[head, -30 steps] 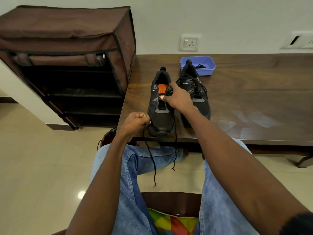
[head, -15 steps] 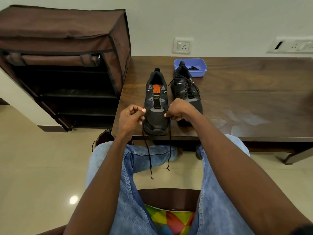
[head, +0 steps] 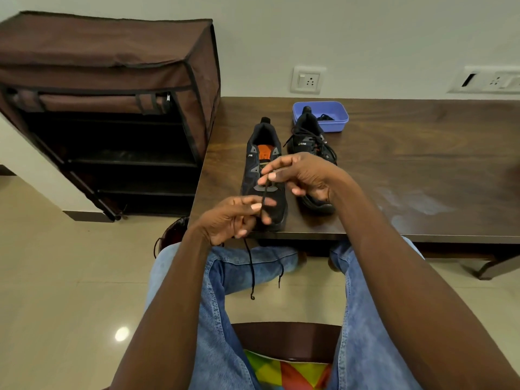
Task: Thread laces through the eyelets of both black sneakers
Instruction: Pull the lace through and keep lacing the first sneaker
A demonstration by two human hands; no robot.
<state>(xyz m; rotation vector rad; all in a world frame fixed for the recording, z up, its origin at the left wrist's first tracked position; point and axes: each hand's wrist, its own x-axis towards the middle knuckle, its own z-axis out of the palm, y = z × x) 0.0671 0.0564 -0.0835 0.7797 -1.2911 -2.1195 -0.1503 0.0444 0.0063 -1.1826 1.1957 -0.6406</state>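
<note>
Two black sneakers stand toe-toward-me at the table's front left. The left sneaker (head: pixel 260 164) has an orange insole and a black lace (head: pixel 252 266) through its lowest eyelets, both ends hanging off the table edge over my knees. The right sneaker (head: pixel 312 142) is laced. My right hand (head: pixel 302 175) is raised over the left sneaker and pinches the lace between thumb and forefinger. My left hand (head: pixel 235 218) is just below it, in front of the toe, pinching the same strand lower down. The toe of the left sneaker is partly hidden by my hands.
A blue plastic tray (head: pixel 333 115) holding a dark lace sits behind the right sneaker. The brown wooden table (head: pixel 408 170) stretches to the right. A brown fabric shoe rack (head: pixel 112 108) stands on the floor to the left. I sit on a chair with my knees under the table edge.
Both hands have lifted from the sides of the left sneaker's toe and come together over it. The right hand now pinches the lace higher up, above the left.
</note>
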